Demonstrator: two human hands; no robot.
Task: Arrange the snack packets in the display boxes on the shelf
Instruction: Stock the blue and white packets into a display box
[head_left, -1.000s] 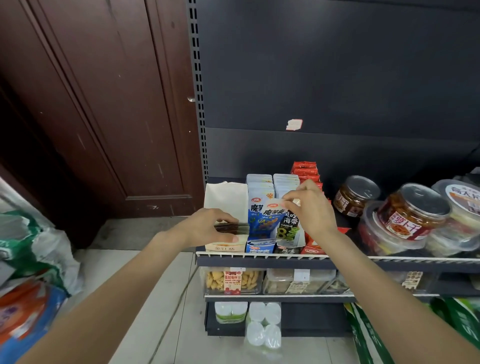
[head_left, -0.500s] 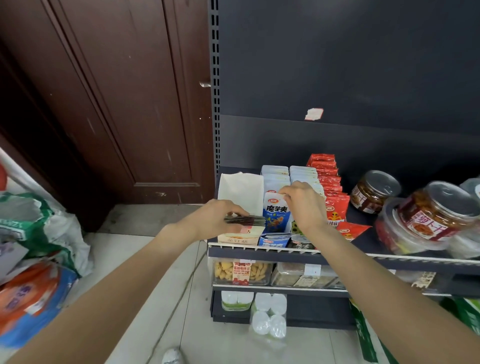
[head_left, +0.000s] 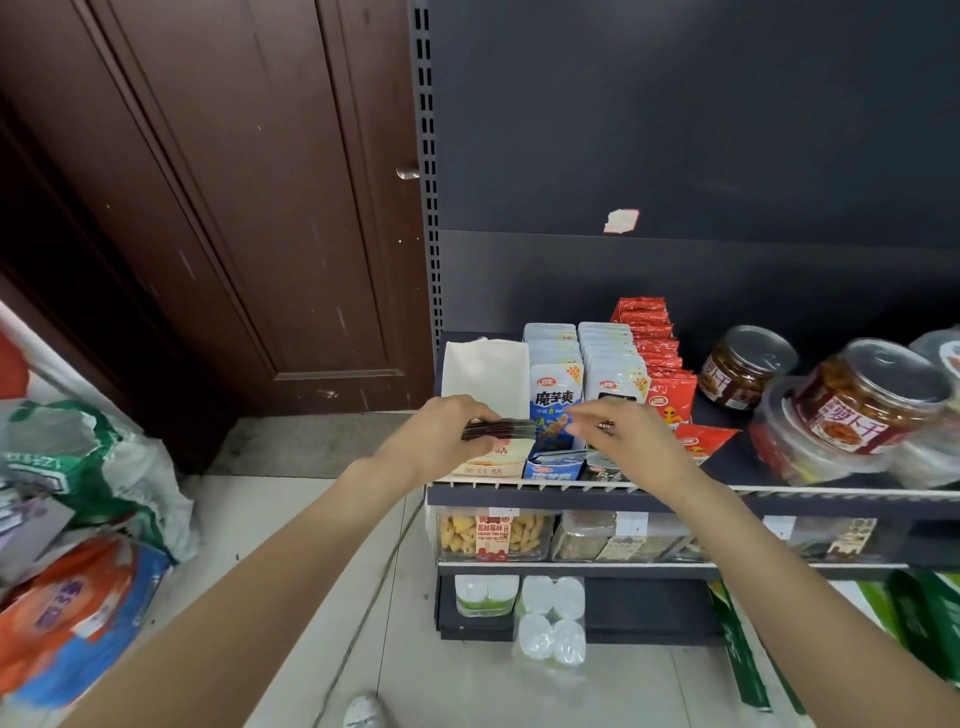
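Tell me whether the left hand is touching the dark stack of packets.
Touching. The head view shows the left hand gripping one end of the dark stack of packets, fingers curled round it above the white display box.

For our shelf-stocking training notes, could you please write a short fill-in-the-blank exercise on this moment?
1. The left hand grips a stack of dark packets over the ____ display box.
2. The box right beside it holds ____ packets.
3. The red packets stand to the ____ of the glass jar.
4. The right hand reaches toward the ____ hand.

Missing words: white; blue; left; left
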